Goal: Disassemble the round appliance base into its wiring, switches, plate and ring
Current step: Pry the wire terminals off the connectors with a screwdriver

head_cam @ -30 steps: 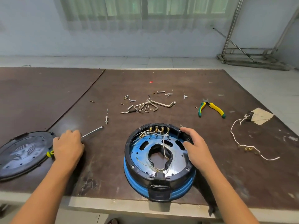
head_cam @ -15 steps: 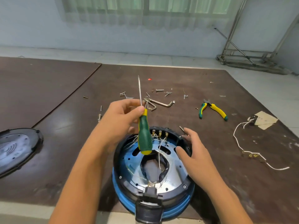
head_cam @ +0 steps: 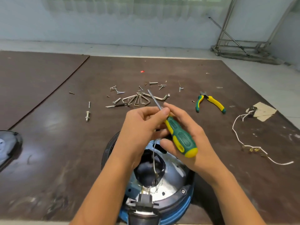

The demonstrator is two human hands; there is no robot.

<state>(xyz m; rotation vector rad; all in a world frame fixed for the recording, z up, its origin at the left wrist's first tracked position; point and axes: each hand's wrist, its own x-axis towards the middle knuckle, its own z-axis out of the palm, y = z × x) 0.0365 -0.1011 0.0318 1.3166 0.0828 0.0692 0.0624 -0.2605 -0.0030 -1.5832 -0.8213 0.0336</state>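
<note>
The round appliance base (head_cam: 182, 198) sits at the table's near edge, with a black rim, a blue outer ring (head_cam: 184, 210) and a shiny metal plate (head_cam: 169, 186) inside. Thin white wires (head_cam: 154, 159) run over its central opening to a black connector (head_cam: 145, 200) at the front. Above the base both hands hold a green-and-yellow screwdriver (head_cam: 180, 137), its tip pointing away and to the left. My left hand (head_cam: 139, 127) pinches the metal shaft next to the handle. My right hand (head_cam: 205, 143) cradles the handle from below. The hands hide the far half of the base.
Hex keys (head_cam: 140, 99) and loose screws lie mid-table, with a bolt (head_cam: 87, 116) to their left. Yellow-green pliers (head_cam: 211, 101) lie at the right. A removed white wire (head_cam: 241, 143) and a cardboard scrap (head_cam: 263, 111) are further right. A black round cover (head_cam: 8, 146) is at the left edge.
My left hand lifted the screwdriver off the table and carried it over the base. My right hand left the base's rim and took the handle. The view moved closer.
</note>
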